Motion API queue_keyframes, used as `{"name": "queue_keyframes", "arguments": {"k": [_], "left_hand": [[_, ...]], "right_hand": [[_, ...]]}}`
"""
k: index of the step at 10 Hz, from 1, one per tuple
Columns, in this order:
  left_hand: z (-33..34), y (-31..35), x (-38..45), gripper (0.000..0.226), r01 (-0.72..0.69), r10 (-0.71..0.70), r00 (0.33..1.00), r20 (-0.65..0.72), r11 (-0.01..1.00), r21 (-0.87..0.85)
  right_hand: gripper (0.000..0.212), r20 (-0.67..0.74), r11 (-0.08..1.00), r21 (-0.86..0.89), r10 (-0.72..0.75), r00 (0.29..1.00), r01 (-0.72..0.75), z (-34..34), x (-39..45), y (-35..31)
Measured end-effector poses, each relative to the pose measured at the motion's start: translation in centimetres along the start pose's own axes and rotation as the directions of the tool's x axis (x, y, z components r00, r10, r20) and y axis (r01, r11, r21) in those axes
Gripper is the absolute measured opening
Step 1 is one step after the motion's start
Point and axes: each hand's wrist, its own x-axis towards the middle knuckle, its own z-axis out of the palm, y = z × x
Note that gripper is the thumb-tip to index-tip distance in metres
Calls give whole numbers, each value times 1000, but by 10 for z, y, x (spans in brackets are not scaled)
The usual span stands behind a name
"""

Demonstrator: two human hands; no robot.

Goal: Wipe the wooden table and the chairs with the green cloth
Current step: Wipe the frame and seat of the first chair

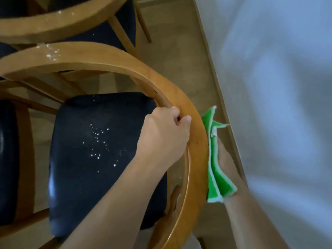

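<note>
A wooden chair with a curved back rail (125, 63) and a black padded seat (80, 177) stands below me. My left hand (163, 135) grips the rail from the inside, fingers curled over its top edge. My right hand (227, 159) holds the folded green cloth (214, 169) against the rail's outer side; its fingers are hidden behind the cloth. White specks (98, 141) lie scattered on the seat, and more white specks (51, 53) sit on the rail at the upper left.
A second chair of the same kind (53, 27) stands just behind, also speckled. Another black seat (9, 159) shows at the left edge. A white wall (278, 87) and its skirting board (215, 78) run close along the right, leaving a narrow strip of floor (170, 42).
</note>
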Motion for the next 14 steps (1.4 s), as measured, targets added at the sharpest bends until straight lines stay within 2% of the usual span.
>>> {"name": "queue_keyframes", "arguments": {"k": [1,2,3,4,5,6,7,8,9,10,11,12,13,14], "left_hand": [[-7,-2,16,41,-11,10,1000,16,999,40],[-8,6,20,33,-24,15,998,55,983,184],[-10,15,19,37,-89,66,995,79,941,328],[-9,14,22,43,-146,79,978,193,920,364],[-10,8,28,44,-168,95,969,227,928,332],[-13,11,37,44,-113,-6,956,294,915,387],[-18,15,43,35,-94,-55,947,316,895,436],[-28,25,54,44,-86,-125,939,321,817,570],[-32,19,63,32,15,-208,934,289,833,553],[-47,1,77,26,83,-229,948,221,849,523],[-51,-18,80,17,250,-331,931,153,885,393],[-47,-36,77,28,350,-409,900,150,884,309],[-40,-55,72,32,401,-439,891,116,880,255],[-37,-64,70,31,440,-460,885,75,878,187]], "right_hand": [[25,10,979,-168,-115,993,115,5,-7,6],[31,6,983,-149,-104,995,104,9,12,-14],[41,5,915,-404,-13,1000,14,25,45,-53],[33,90,501,-861,-20,996,88,44,103,-79],[34,188,194,-964,21,982,180,66,158,-87],[23,243,384,-903,87,966,192,65,170,-86],[21,293,600,-786,150,944,148,46,147,-83],[43,309,489,-854,202,929,177,35,124,-85],[40,273,263,-943,249,929,206,51,138,-90],[55,303,73,-953,181,936,295,87,177,-90],[82,489,-78,-869,28,872,489,125,210,-86],[90,710,-228,-693,-55,702,684,154,234,-84],[89,718,-280,-675,-36,695,683,169,245,-80],[85,715,-484,-634,-71,696,602,149,226,-72]]}}
